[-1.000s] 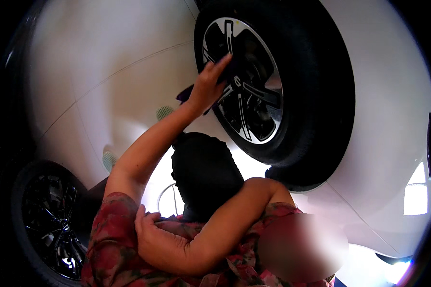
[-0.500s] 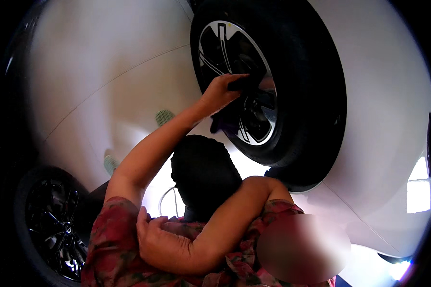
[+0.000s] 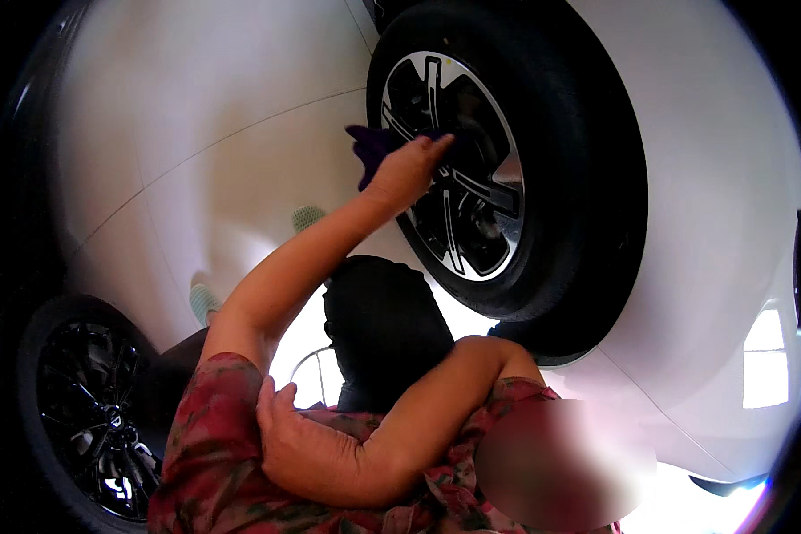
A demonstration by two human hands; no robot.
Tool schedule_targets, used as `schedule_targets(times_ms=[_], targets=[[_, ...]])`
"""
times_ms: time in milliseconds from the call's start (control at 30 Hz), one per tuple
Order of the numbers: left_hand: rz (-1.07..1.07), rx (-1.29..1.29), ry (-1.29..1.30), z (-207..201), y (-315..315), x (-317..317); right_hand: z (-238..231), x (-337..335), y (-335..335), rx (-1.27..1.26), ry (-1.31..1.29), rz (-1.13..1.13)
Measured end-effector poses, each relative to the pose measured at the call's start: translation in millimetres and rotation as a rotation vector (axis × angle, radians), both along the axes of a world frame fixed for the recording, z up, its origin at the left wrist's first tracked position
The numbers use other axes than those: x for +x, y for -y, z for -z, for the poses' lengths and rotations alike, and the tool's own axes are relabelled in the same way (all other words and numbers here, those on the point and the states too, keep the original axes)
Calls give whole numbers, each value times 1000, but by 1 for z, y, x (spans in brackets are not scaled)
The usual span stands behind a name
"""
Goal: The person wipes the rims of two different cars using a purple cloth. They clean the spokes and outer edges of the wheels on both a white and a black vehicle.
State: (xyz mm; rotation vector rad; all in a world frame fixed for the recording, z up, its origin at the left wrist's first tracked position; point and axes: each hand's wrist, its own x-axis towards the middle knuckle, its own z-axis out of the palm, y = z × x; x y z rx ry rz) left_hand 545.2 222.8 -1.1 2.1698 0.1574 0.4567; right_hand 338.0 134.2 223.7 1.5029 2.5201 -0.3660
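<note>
My left hand [image 3: 409, 171] is closed on a dark purple cloth [image 3: 372, 153], reaching out to a car wheel's rim [image 3: 485, 193]. Part of the cloth sticks out to the left of the hand; some of it is hidden behind the fingers. The rim has silver and black spokes inside a thick black tyre [image 3: 587, 187]. Across my body lies my right arm, and my right hand [image 3: 307, 454] rests against my left upper arm in its red patterned sleeve [image 3: 218, 405]. Its fingers are loosely stretched with nothing in them.
A pale car body panel [image 3: 703, 178] curves beside the tyre. At lower left stands another wheel with black spokes [image 3: 98, 418]. A black-clothed knee [image 3: 387, 329] rises between my arms. Pale green slippers [image 3: 206, 303] are on the light tiled floor [image 3: 196, 116].
My left hand has shifted slightly left on the rim. The cloth, which hung below the hand, now flares out to its left. My right hand stays against my left upper arm.
</note>
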Motion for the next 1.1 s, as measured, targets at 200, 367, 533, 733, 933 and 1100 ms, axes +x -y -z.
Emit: schedule_targets(times_ms=[200,367,533,733,933,1100], targets=[[-394,-968,97,69,-73,27,-2,8,-3,17,-65,57],[-391,-657,36,81,-98,63,-8,13,-11,-15,-46,107],[-316,117,-386,83,-62,64,-11,21,-12,-55,27,150],[-77,-172,-113,72,-42,49,-14,16,-11,-30,28,71],[-59,-1660,-138,60,-89,48,-10,16,-5,54,-73,68],[-90,-1567,13,-25,-104,55,-12,18,-6,49,-29,118]])
